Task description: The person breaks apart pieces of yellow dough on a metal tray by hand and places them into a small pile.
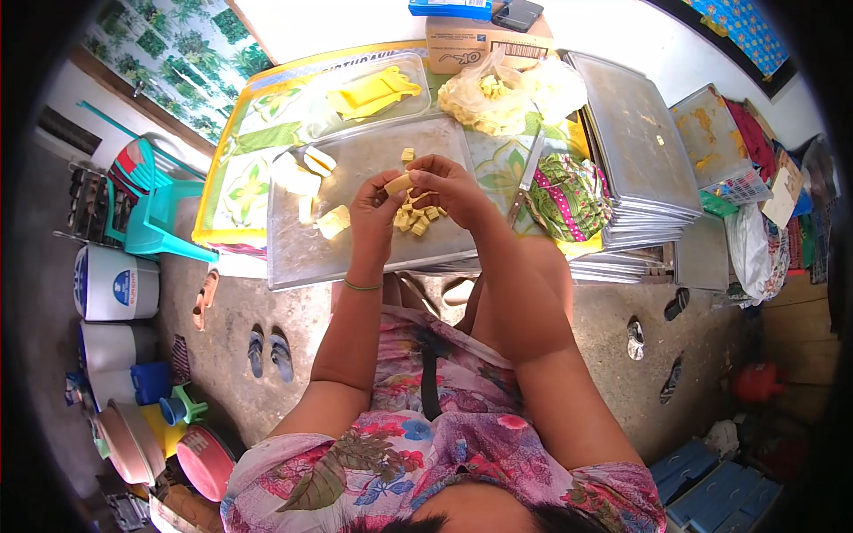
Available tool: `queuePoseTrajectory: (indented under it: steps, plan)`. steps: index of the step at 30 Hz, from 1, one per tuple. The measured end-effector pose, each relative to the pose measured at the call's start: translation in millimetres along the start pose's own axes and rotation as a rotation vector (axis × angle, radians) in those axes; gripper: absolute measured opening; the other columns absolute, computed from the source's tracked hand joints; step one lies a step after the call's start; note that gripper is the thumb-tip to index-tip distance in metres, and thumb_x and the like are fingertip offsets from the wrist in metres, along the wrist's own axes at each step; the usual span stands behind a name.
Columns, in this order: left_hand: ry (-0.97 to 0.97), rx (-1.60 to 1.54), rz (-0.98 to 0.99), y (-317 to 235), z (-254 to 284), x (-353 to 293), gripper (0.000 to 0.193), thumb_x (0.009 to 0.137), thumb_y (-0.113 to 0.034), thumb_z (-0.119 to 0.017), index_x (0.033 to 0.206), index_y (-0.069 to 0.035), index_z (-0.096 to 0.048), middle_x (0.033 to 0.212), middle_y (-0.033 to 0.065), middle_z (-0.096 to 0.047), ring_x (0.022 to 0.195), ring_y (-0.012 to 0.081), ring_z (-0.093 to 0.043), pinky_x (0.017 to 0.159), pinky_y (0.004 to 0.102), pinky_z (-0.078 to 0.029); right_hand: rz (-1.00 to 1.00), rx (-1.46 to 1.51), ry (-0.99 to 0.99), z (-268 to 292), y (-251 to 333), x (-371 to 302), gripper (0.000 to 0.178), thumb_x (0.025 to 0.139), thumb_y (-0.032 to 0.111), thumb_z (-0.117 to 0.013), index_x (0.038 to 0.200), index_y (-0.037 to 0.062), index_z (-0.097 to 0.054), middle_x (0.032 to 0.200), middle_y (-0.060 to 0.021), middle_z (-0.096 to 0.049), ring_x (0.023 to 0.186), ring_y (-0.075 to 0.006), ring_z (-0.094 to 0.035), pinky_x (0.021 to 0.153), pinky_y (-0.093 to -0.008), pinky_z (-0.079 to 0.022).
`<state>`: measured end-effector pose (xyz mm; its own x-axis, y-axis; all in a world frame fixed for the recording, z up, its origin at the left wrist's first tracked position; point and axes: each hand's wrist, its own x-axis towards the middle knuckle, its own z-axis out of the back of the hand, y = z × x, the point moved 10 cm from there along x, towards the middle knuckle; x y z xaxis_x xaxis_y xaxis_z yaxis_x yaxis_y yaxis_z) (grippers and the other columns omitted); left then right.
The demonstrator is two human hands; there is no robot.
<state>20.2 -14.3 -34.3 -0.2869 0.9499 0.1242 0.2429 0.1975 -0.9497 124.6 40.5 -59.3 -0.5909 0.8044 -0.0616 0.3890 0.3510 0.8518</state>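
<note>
My left hand (375, 209) pinches a pale yellow, block-shaped piece (399, 185) of what looks like soft food, above a metal tray (289, 253). My right hand (455, 194) is curled at the piece's other side, thumb and fingers closed together; exactly what they grip is partly hidden. Under the hands lies a pile of small yellow cubes (416, 219), with a lone cube (408, 155) farther back. Larger yellow chunks (334, 222) rest on the tray's left side. To the right, a knife (531, 171) lies beside a green and pink patterned cloth bundle (569, 197).
A clear plastic bag (471, 105) of yellow pieces stands behind the tray. Folded yellow material (373, 92) lies on another tray at the back left. A cardboard box (489, 46) sits at the rear. Stacked metal trays (633, 133) fill the right; a teal chair (160, 213) stands left.
</note>
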Motion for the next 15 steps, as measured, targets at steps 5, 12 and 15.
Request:
queuePoseTrajectory:
  steps: [5, 12, 15]
  plan:
    - [0.022, 0.011, 0.004, -1, 1, 0, 0.027, 0.077, 0.004, -0.060, 0.104, 0.001, -0.057, 0.095, 0.0069, -0.060, 0.085, 0.0112, -0.057, 0.075, 0.0220, -0.047, 0.027, 0.063, 0.034, -1, -1, 1, 0.022, 0.082, 0.016, -0.062, 0.098, 0.0025, -0.054, 0.087, -0.0048, -0.058, 0.074, -0.0143, -0.061, 0.063, -0.0262, -0.052]
    - [0.044, -0.076, 0.043, 3, 1, 2, 0.027, 0.078, 0.002, -0.060, 0.105, 0.002, -0.057, 0.095, 0.0071, -0.060, 0.083, 0.0106, -0.057, 0.074, 0.0212, -0.047, -0.018, 0.149, 0.037, 0, -4, 2, 0.020, 0.085, 0.016, -0.058, 0.098, 0.0020, -0.054, 0.087, -0.0063, -0.058, 0.076, -0.0167, -0.062, 0.065, -0.0281, -0.052]
    - [0.047, -0.058, 0.056, 10, 7, 4, 0.024, 0.081, 0.001, -0.057, 0.105, 0.002, -0.057, 0.098, 0.0081, -0.060, 0.087, 0.0128, -0.057, 0.078, 0.0237, -0.047, -0.034, 0.124, 0.034, -5, -5, 1, 0.022, 0.084, 0.017, -0.060, 0.098, 0.0018, -0.052, 0.089, -0.0064, -0.057, 0.077, -0.0166, -0.062, 0.065, -0.0277, -0.052]
